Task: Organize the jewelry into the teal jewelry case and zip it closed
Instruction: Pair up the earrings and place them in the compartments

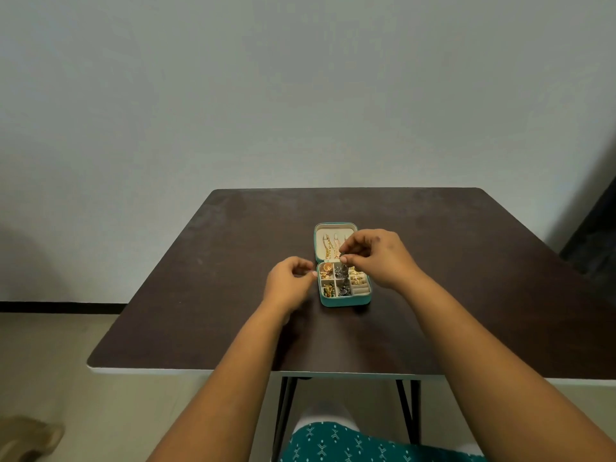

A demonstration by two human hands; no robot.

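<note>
Left hand (pixel 289 284), fingers curled, touches the teal jewelry case (pixel 345 296). Right hand (pixel 376 258) pinches a small dark piece (pixel 342 258) above it. Risk: a loose pinch drops it into the wrong compartment.

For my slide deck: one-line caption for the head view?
Right hand pinches a small dark piece over the open teal case; left hand touches its side.
</note>
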